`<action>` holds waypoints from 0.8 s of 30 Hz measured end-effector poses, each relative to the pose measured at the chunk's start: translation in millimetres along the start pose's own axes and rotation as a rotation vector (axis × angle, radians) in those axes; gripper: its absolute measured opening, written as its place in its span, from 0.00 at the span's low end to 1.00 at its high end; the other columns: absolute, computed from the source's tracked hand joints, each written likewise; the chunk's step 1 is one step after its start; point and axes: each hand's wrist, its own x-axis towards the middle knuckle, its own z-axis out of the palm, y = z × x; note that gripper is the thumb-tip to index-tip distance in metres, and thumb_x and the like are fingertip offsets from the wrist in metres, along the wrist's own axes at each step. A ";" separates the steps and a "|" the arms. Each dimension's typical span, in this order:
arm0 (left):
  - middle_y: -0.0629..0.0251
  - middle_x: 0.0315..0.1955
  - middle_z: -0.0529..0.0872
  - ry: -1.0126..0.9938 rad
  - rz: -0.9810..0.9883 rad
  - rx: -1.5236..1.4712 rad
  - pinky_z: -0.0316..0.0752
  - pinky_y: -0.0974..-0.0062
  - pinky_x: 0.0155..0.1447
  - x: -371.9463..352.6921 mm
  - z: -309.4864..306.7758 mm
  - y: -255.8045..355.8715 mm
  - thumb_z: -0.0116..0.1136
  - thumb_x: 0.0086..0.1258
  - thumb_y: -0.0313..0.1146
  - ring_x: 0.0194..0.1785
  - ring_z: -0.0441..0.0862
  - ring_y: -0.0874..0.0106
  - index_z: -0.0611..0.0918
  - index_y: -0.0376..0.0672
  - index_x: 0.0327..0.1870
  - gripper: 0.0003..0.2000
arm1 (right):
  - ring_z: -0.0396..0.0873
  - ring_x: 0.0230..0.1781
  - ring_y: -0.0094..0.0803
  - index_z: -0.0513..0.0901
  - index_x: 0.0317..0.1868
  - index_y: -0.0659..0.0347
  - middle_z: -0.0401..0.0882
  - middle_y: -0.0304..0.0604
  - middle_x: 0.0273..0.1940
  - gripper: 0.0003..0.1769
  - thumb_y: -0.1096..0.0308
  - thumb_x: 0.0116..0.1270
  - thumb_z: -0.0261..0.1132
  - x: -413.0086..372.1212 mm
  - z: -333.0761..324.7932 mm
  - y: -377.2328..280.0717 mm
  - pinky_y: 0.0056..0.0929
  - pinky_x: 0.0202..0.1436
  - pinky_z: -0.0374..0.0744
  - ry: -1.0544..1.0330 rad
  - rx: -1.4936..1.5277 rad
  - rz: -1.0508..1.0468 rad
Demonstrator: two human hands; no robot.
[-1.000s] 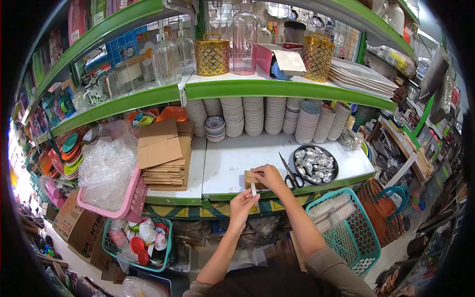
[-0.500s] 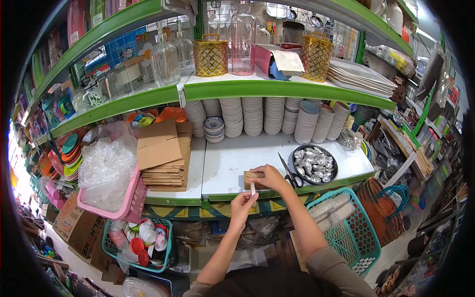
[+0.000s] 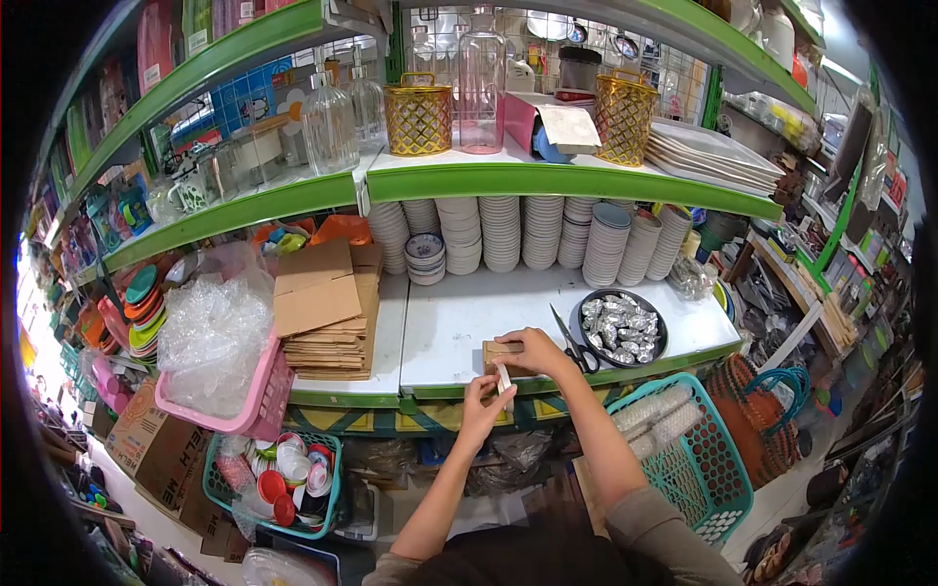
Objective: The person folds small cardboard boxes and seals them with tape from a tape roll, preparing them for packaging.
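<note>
**Two hands and a little brown box at the desk edge**

The left hand (image 3: 481, 402) has its grip pinched shut on a thin white strip (image 3: 504, 377). The strip is too small to tell what it is. The right hand (image 3: 533, 350) has its grip curled over a small brown box (image 3: 494, 351) and holds it down. The box sits at the front edge of the white desk (image 3: 459, 313), low in the middle of the frame. The right fingers hide most of the box, so only its left end shows. The strip runs up to the box, but I cannot tell if they touch.

Just right of the right hand lie black scissors (image 3: 575, 344). Next to them is a round black tray (image 3: 660, 330) full of shiny foil lumps (image 3: 618, 326).

To the left on the desk is a pile of flat cardboard (image 3: 324, 313). Past it, a pink basket (image 3: 256, 391) holds bubble wrap (image 3: 210, 337) and hangs over the desk edge.

At the back of the desk stand stacks of white bowls (image 3: 503, 230).

Below the desk, at the lower right, a teal basket (image 3: 699, 469) holds pale wrapped bundles; the right arm cuts off its left side. At the lower left, a second teal basket (image 3: 217, 481) holds red and white lids.
</note>
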 end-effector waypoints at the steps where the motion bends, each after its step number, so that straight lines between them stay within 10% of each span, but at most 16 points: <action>1: 0.59 0.56 0.69 -0.038 -0.053 -0.025 0.71 0.72 0.57 0.2 1.8 -3.4 0.69 0.62 0.36 0.57 0.73 0.71 0.71 0.37 0.54 0.24 | 0.84 0.44 0.43 0.84 0.50 0.62 0.85 0.54 0.43 0.31 0.51 0.49 0.76 -0.7 -1.0 -2.1 0.34 0.51 0.79 0.000 0.000 0.000; 24: 0.54 0.46 0.79 -0.142 -0.010 0.249 0.77 0.73 0.42 6.3 -16.8 24.7 0.71 0.57 0.46 0.39 0.82 0.69 0.58 0.51 0.72 0.43 | 0.84 0.36 0.46 0.86 0.40 0.61 0.84 0.53 0.32 0.16 0.59 0.56 0.72 1.0 18.6 -0.3 0.36 0.43 0.78 0.224 0.006 0.023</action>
